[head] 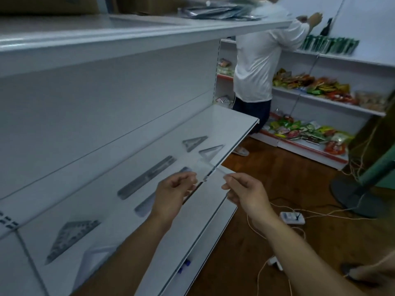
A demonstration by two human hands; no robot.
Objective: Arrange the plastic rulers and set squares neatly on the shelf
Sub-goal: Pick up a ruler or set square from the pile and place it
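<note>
Two hands are pictured pinching a clear ruler (pixel 210 168) above the front edge of a white shelf (pixel 224 120) in a shop aisle. The left hand (pixel 173 193) is closed on the ruler's left end with curled fingers. The right hand (pixel 245 193) is clamped on the opposite end between thumb and forefinger. The clear ruler is held in the air just over the shelf's lip and is too blurred for its markings to be read.

Five further pieces are laid flat on the shelf. A small set square (pixel 194 143) and a second small set square (pixel 211 151) are set side by side toward the far end. A long ruler (pixel 147 177) is laid lengthwise along the middle. A second ruler (pixel 144 207) is placed nearer the front and is partly hidden behind the left hand. A large set square (pixel 70 238) is seen at the near end, well apart from the others.

Beyond the shelf, a person in a white shirt (pixel 256 60) is shown reaching up to a high shelf on the far wall. Coloured snack packets (pixel 316 86) are piled on the shelves at right. A power strip (pixel 291 217) and loose cables (pixel 254 229) are spread over the wooden floor (pixel 277 178).
</note>
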